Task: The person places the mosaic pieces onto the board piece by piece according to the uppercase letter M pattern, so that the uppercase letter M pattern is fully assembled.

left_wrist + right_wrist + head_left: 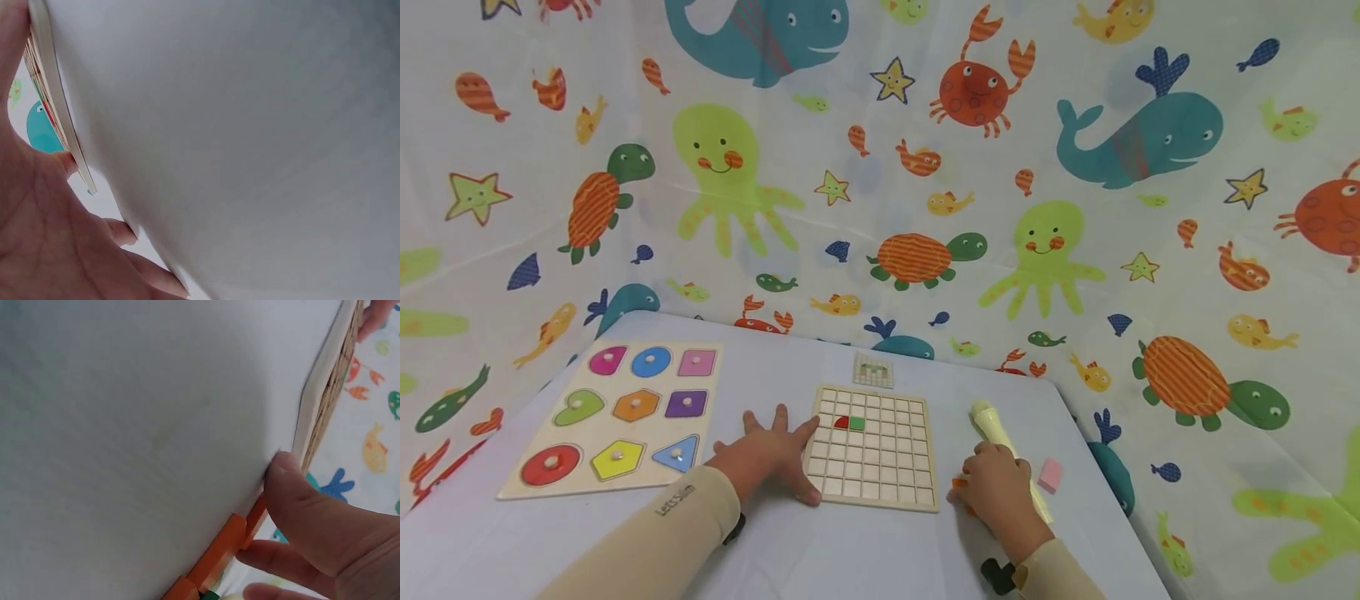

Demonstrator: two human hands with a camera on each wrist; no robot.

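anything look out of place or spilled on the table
Nothing looks spilled or damaged. One mild oddity: a pink block lies right of the pale yellow stick, apart from the orange pieces by the right hand, as if strayed.

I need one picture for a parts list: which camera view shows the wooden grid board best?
The head view. There the wooden grid board shows almost its whole gridded face, red piece and green square included. Both wrist views show it nearly edge-on, cut off by the frame.
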